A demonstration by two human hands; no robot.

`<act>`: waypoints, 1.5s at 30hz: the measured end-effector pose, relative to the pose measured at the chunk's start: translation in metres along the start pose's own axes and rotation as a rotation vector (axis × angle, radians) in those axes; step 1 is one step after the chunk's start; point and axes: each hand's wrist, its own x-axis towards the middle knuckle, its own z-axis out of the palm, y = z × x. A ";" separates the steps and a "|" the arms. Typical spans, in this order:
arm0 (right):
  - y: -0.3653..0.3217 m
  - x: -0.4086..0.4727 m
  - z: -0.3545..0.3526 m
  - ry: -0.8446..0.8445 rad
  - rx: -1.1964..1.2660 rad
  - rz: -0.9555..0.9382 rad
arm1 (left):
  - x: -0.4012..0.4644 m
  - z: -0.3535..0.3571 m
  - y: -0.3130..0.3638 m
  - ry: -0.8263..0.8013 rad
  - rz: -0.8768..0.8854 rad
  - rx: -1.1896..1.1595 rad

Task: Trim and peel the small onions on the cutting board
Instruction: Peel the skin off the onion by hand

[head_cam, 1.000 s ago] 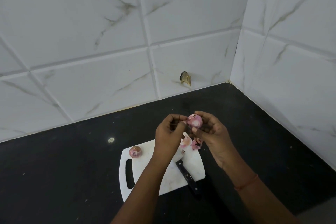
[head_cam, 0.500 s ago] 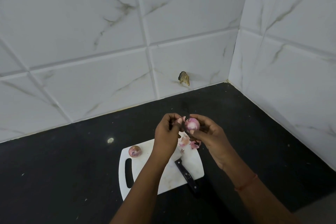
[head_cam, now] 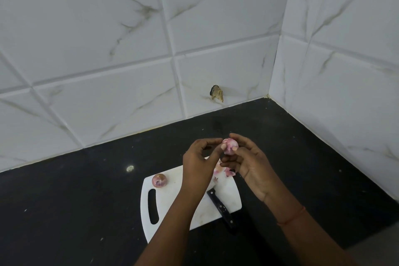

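Note:
A small pink onion (head_cam: 230,146) is held in the air above the far edge of the white cutting board (head_cam: 172,198). My right hand (head_cam: 248,162) grips it with thumb and fingers curled round it. My left hand (head_cam: 199,162) pinches at its left side with thumb and fingertips. A second small onion (head_cam: 159,180), with its skin on, sits on the board's far left corner. Pink peel scraps (head_cam: 224,171) lie on the board under my hands. A black-handled knife (head_cam: 221,207) lies on the board's right side, its blade hidden by my left arm.
The board lies on a black countertop (head_cam: 75,201) in a corner of white marble-tiled walls. A chipped hole (head_cam: 216,93) marks the back wall. A small pale speck (head_cam: 129,168) lies on the counter left of the board.
Both hands stayed together above the board, turning the onion slightly; my left fingers shifted their pinch on its skin. The other onion and the knife have not moved.

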 end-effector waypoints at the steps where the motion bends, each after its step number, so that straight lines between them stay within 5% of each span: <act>1: -0.001 -0.001 0.000 -0.002 -0.009 -0.007 | 0.000 0.001 0.000 -0.011 -0.007 -0.016; 26: 0.004 0.005 0.011 0.066 -0.243 -0.106 | 0.003 -0.006 -0.006 -0.138 0.048 -0.247; 33: 0.001 0.005 0.006 -0.081 -0.379 -0.259 | 0.011 -0.017 -0.002 -0.196 -0.014 -0.332; 36: 0.003 0.008 0.004 -0.071 -0.482 -0.307 | 0.014 -0.023 -0.002 -0.296 0.015 -0.259; 45: 0.007 0.012 0.005 -0.067 -0.636 -0.364 | 0.018 -0.027 -0.003 -0.176 0.116 -0.022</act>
